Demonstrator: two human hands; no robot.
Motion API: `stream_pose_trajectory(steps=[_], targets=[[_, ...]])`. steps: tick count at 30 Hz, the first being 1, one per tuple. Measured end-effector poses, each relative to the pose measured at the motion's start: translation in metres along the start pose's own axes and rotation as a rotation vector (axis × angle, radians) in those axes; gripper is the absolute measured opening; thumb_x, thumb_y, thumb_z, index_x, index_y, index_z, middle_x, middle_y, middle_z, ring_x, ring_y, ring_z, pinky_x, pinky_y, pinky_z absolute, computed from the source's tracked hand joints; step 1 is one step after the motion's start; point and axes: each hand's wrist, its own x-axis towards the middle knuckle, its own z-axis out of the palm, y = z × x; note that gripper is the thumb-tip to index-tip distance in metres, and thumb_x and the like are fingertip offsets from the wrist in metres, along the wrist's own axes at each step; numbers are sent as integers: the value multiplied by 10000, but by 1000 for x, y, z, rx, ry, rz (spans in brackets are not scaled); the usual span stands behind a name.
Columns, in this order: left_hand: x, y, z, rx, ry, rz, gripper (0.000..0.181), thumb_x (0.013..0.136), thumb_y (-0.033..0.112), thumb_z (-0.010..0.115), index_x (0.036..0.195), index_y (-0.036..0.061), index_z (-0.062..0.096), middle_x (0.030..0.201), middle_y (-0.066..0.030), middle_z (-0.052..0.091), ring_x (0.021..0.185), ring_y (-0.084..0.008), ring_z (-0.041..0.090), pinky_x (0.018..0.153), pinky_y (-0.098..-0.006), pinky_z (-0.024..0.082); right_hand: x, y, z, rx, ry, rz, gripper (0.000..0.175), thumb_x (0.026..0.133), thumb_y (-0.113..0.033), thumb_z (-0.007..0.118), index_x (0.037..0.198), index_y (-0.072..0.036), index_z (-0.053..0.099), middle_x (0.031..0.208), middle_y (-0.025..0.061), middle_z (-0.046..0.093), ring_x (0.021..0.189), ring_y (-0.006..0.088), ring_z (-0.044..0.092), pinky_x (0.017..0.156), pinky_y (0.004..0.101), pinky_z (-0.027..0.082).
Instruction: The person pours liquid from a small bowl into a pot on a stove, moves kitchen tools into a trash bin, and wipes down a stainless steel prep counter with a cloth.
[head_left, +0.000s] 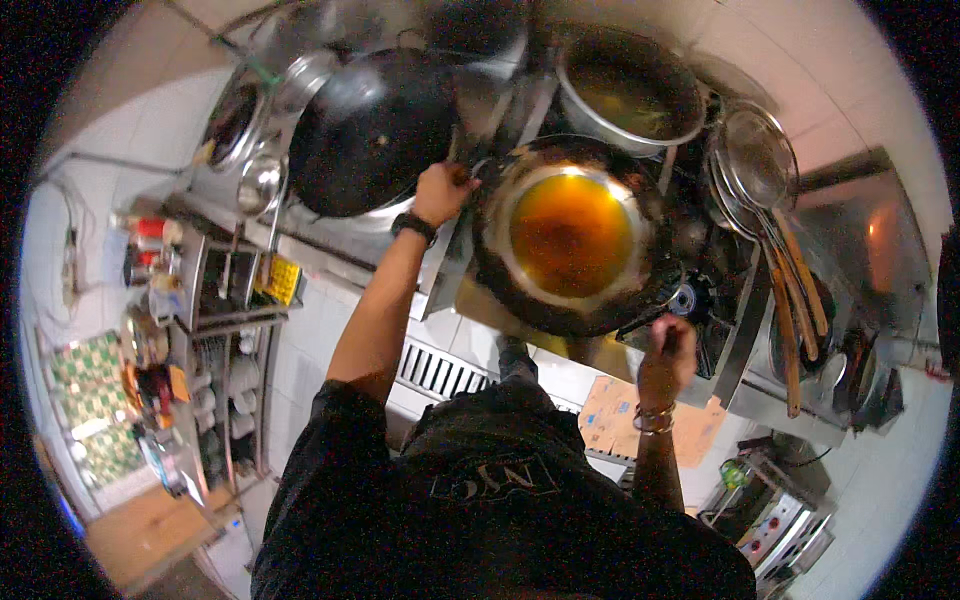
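A blackened wok (491, 277) with a bright inner surface stands on the stove before me, holding amber liquid (574, 232). My left hand (441, 196), with a dark band at the wrist, is beside the wok's upper left rim, near a loop handle (484, 169). Its fingers are curled, and whether they grip the handle is unclear. At the wok's lower right, my right hand (667, 356) is blurred, with bent fingers and bracelets below it. It is close to the stove's front edge and a round burner part (682, 300). What lies inside its fingers is hidden.
A large dark domed lid (375, 135) covers the left hob. Behind the wok stands a metal pot (634, 142) of liquid. Wooden-handled strainers (761, 161) rest at right. A ladle (260, 184) lies left, above a metal shelf (232, 322). Cardboard (611, 409) covers some floor.
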Motion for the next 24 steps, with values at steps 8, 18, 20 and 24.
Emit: stream_pose_trajectory(steps=[8,18,20,24], targets=[[-121,-3,-49,-153,323,64,660,809,460,720,1279,28,550,1207,-252,541,1124,-413,525,984,-447,430,-133,66,76,-163,-870,-137,243,977,-214,531,872,-6,598,622,58,593,577,166,590,550,325,463],[-702,-79,33,-281,233,-1047,582,908,429,624,1267,-23,550,1206,-263,581,1156,-377,553,993,-417,429,-191,220,228,-34,-808,870,202,935,-291,564,876,-98,567,655,27,533,532,135,497,499,249,414],[-848,-58,93,-153,128,-1137,505,932,382,587,1250,-9,553,1138,-262,610,1077,-428,560,923,-460,444,-186,236,262,258,-736,883,354,967,-444,552,917,-93,549,631,12,501,535,115,478,500,234,397],[-1104,72,184,93,-82,-913,427,911,330,602,1216,32,580,1068,-244,636,976,-415,605,813,-475,482,-165,246,308,554,-578,886,500,966,-533,495,823,-57,538,598,15,496,513,101,437,484,254,350]])
